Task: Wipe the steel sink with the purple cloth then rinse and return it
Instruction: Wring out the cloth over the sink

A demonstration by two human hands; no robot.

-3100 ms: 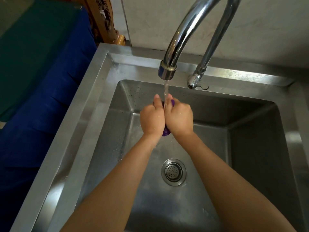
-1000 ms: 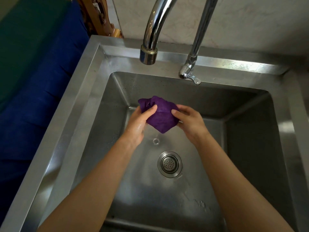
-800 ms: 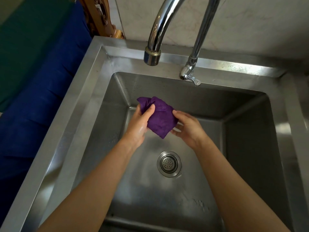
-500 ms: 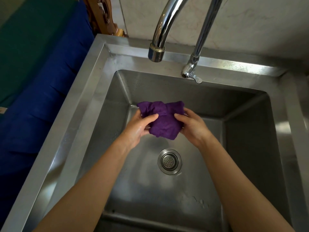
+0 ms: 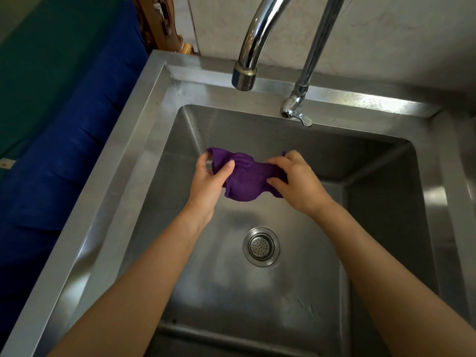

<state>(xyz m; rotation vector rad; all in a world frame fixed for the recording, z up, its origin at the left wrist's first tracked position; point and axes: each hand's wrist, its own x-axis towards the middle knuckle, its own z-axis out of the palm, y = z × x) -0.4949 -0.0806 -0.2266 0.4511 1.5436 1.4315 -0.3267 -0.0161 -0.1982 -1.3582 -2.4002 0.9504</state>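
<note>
purple cloth (image 5: pixel 246 176) now stretched wider, both hands gripping

Pale wall behind, blue and green furnishing at the left

A pale, faintly veined wall (image 5: pixel 386 29) runs across the far side, with one thin vertical seam near its left end. A carved wooden piece (image 5: pixel 159 24) stands at the far left corner. A blue cushioned surface (image 5: pixel 64 150) fills the left, with green fabric (image 5: pixel 46 47) further left. Soft light glints from the right.
</note>
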